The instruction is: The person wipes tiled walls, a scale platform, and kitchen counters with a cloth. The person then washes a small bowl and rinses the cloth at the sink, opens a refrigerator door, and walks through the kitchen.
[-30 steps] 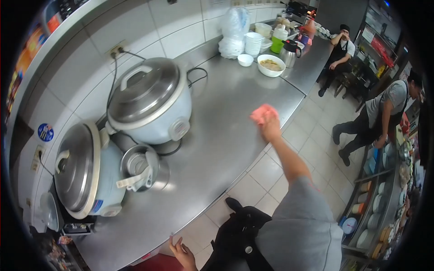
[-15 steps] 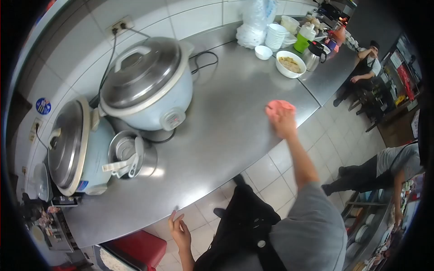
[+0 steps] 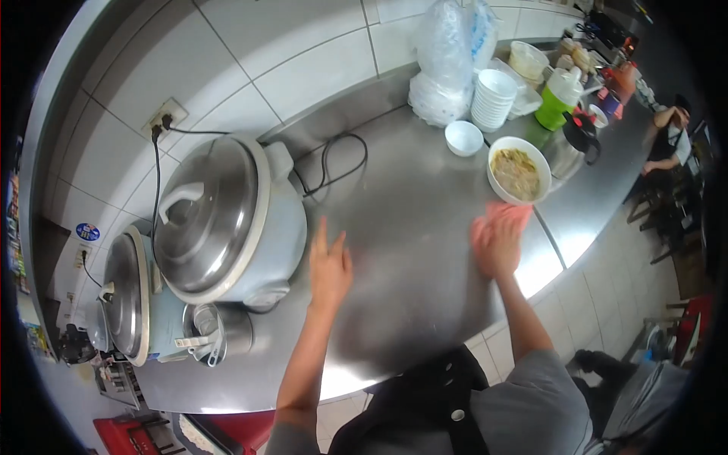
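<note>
My right hand [image 3: 500,244] presses a pink cloth [image 3: 513,217] onto the steel counter [image 3: 409,250]. Just beyond the cloth stands a white bowl of food [image 3: 519,171], close against its far edge. My left hand [image 3: 331,267] is over the counter with fingers apart and nothing in it. To its left sits a large rice cooker [image 3: 227,220] with a steel lid. A small white bowl [image 3: 463,139] and a stack of white bowls [image 3: 494,100] are behind the bowl of food.
A second cooker [image 3: 127,296] and a steel pot with white scoops [image 3: 231,331] are at the left. Plastic bags [image 3: 444,68], a green bottle [image 3: 559,100] and a steel jug [image 3: 570,148] line the back right. One person [image 3: 669,144] sits far right; another bends at lower right.
My left hand has risen from the counter's front edge to over the counter, beside the cooker. My right hand and the cloth have moved up to the bowl of food. The view has shifted.
</note>
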Motion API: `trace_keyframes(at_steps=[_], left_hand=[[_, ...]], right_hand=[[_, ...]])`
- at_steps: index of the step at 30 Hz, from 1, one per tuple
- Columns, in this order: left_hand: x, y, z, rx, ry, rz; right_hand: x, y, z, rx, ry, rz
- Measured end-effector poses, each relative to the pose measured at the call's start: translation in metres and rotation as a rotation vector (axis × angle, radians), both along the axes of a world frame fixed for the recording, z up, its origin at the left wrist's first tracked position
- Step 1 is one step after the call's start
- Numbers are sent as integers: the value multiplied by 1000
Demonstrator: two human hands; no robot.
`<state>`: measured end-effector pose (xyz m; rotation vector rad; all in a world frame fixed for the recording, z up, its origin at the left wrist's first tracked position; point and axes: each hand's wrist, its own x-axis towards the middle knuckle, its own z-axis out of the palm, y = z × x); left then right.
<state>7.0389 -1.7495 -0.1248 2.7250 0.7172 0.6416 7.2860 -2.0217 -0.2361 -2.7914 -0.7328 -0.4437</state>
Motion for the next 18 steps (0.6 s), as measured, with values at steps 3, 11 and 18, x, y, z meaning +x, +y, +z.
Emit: trace_keyframes(at_steps=[3,11,18], left_hand=[[77,58,-26,91,91,57],[161,139,-50,-252,691,344],[152,133,-18,-77,27,248]], right_hand=[[-39,71,48,-14,42,417],[131,260,-11,88,-24,621],[118,408,-17,214,118,1102]])
